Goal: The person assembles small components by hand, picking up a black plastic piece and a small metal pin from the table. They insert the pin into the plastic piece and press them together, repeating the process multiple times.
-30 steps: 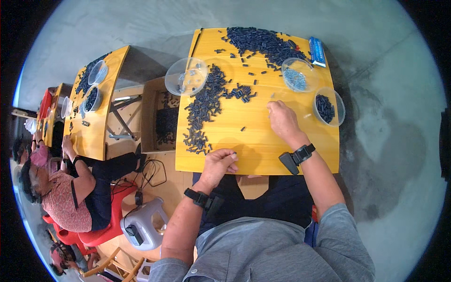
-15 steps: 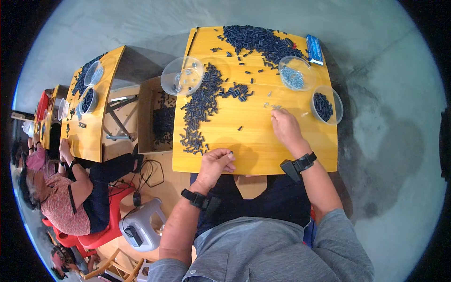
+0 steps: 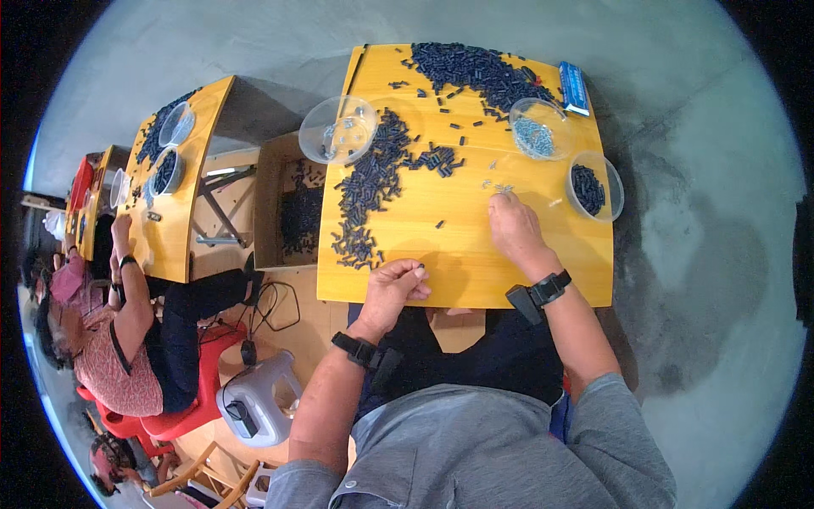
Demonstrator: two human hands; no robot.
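Observation:
My left hand (image 3: 392, 293) is closed in a pinch at the table's near edge, with the end of a small black plastic piece (image 3: 421, 266) showing at its fingertips. My right hand (image 3: 514, 226) reaches over the yellow wooden table (image 3: 475, 271), its fingers drawn together at a few small silvery metal pieces (image 3: 504, 188). Whether it grips one of them is hidden. Beyond the metal pieces stands a clear bowl (image 3: 543, 129) holding many similar silvery pieces. A second clear tub (image 3: 607, 188) at the right edge contains black pieces. One loose black piece (image 3: 440, 225) lies between my hands.
Heaps of black pieces lie along the table's left side (image 3: 373, 178) and far edge (image 3: 475, 72). A clear bowl (image 3: 337, 129) sits at the left edge, a blue box (image 3: 573, 88) far right. Left are an open cardboard box (image 3: 268, 204) and a co-worker (image 3: 123, 356) at another table.
The view has shifted slightly, so the table sits a little higher and further right. My right fingers stay at the metal pieces, and my left hand keeps its pinch.

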